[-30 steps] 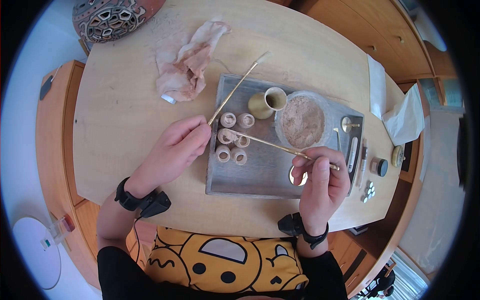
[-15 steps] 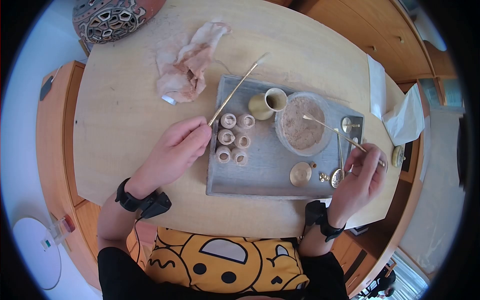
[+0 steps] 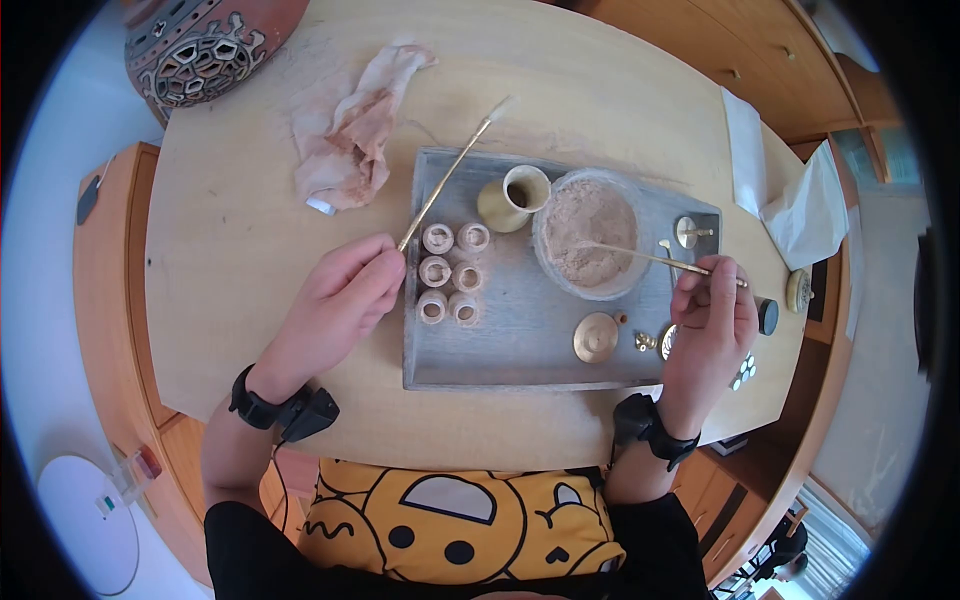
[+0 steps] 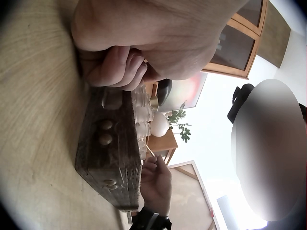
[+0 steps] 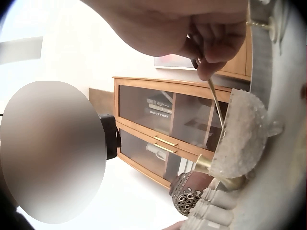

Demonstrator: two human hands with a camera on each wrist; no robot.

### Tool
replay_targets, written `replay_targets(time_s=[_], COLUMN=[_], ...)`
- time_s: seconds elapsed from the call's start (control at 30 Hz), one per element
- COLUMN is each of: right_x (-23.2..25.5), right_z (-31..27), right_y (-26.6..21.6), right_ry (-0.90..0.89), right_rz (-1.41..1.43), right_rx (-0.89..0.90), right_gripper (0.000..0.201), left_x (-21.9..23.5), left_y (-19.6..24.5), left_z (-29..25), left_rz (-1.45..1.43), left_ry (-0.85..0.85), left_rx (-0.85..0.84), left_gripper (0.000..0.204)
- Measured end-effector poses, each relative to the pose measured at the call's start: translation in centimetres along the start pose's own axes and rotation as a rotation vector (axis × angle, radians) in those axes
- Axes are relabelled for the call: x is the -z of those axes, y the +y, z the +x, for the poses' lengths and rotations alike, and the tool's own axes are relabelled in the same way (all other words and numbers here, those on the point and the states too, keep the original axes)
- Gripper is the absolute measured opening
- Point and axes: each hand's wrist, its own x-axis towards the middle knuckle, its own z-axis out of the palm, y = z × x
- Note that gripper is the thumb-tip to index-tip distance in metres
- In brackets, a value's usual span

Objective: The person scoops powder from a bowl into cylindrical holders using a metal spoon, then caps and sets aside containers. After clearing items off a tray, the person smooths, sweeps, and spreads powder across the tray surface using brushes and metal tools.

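Observation:
My left hand (image 3: 340,305) rests at the left edge of the grey wooden tray (image 3: 500,365). It pinches a gold-handled brush (image 3: 440,185), its pale bristles pointing away over the table. On the right, my right hand (image 3: 712,330) pinches a slim gold scoop (image 3: 655,258) near its back end. The scoop's tip dips into brownish powder (image 3: 590,225) in a textured clear bowl (image 5: 242,139). Several small jars (image 3: 437,238) with powder about their mouths stand in two columns inside the tray, just right of my left hand.
A brass vase (image 3: 500,205) stands left of the bowl. Nearer me in the tray lie a round brass disc (image 3: 596,338) and small brass pieces (image 3: 645,342). A stained cloth (image 3: 350,140) and a patterned pot (image 3: 205,60) are at the far left, white paper (image 3: 805,215) at the right.
My right hand has carried the scoop from above the jars rightward to the bowl, and its tip has gone down into the powder. My left hand keeps its hold on the brush.

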Motion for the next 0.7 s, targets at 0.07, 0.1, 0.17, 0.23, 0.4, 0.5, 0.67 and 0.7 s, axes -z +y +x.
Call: replay_targets(time_s=[0.07, 0.1, 0.17, 0.23, 0.4, 0.5, 0.67, 0.7], right_x=[0.4, 0.3, -0.4, -1.2, -2.1, -2.2, -2.1, -2.1], right_z=[0.0, -0.3, -1.2, -1.9, -3.5, -3.7, -3.8, -3.8], right_y=[0.0, -0.1, -0.5, -0.7, -0.4, -0.3, -0.4, -0.3], right_ry=[-0.092, -0.093, -0.156, -0.206, -0.323, -0.349, -0.355, -0.367], right_rz=[0.132, 0.133, 0.169, 0.164, 0.113, 0.097, 0.114, 0.122], right_rx=[-0.013, -0.013, -0.098, -0.097, -0.053, -0.014, 0.039, 0.06], right_gripper=[0.028, 0.028, 0.027, 0.027, 0.025, 0.024, 0.022, 0.022], left_x=[-0.1, -0.1, 0.1, 0.0, -0.1, -0.1, 0.0, 0.0], left_y=[0.1, 0.0, -0.2, -0.1, 0.1, 0.2, 0.2, 0.2], left_z=[0.0, 0.0, 0.1, 0.1, 0.0, 0.0, 0.0, 0.0], left_rz=[-0.004, -0.004, -0.012, -0.007, 0.006, -0.007, -0.015, -0.015], left_ry=[0.003, 0.004, -0.008, -0.012, -0.002, -0.015, -0.026, -0.027], left_rx=[-0.001, -0.001, -0.006, -0.005, -0.013, -0.011, 0.001, 0.001], left_gripper=[0.029, 0.029, 0.029, 0.029, 0.029, 0.029, 0.028, 0.028])
